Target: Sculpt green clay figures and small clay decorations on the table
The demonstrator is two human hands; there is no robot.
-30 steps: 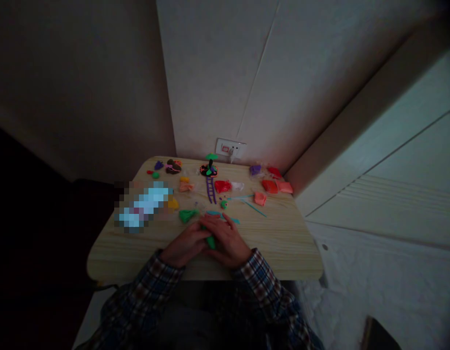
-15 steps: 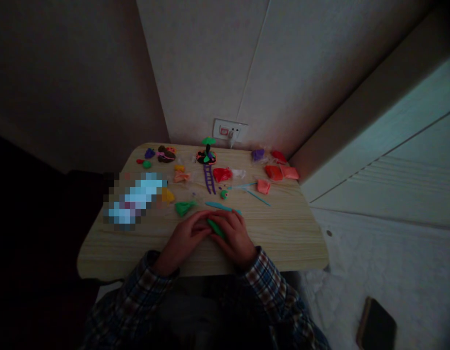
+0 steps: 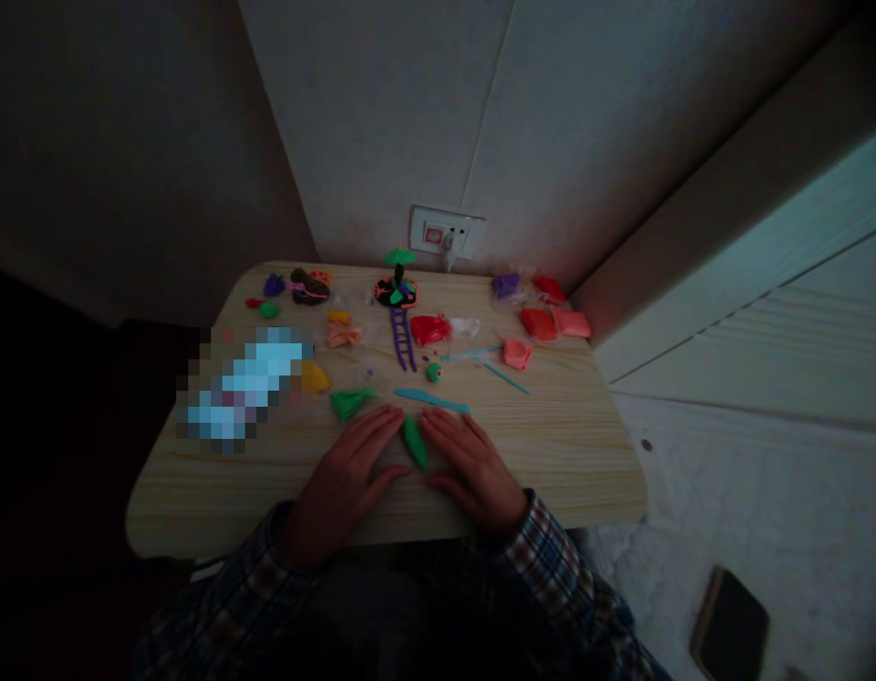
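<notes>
A spindle-shaped piece of green modelling clay (image 3: 413, 443) lies on the wooden table (image 3: 551, 473), between my two hands. My left hand (image 3: 353, 473) rests to its left, fingers stretched out and thumb apart. On the other side, my right hand (image 3: 473, 463) is flat, its fingertips close to the clay's upper end. Just beyond the fingertips is a blue plastic modelling knife (image 3: 430, 399). A bag of green clay (image 3: 349, 404) sits by my left fingers. Farther back are a small green ball figure (image 3: 434, 373) and a purple clay ladder (image 3: 403, 340).
A black clay base with a green-topped tree (image 3: 396, 288) stands at the back. Bagged red clay (image 3: 430, 329) and salmon clay (image 3: 516, 355) lie mid-table, with thin blue tools (image 3: 505, 376) nearby. A blurred-out bright object (image 3: 250, 383) is at left. A dark phone-like object (image 3: 731, 624) lies lower right.
My hands have moved apart and flattened, leaving the green clay on the table between them; before, it was held in my right fingers. The view has shifted slightly.
</notes>
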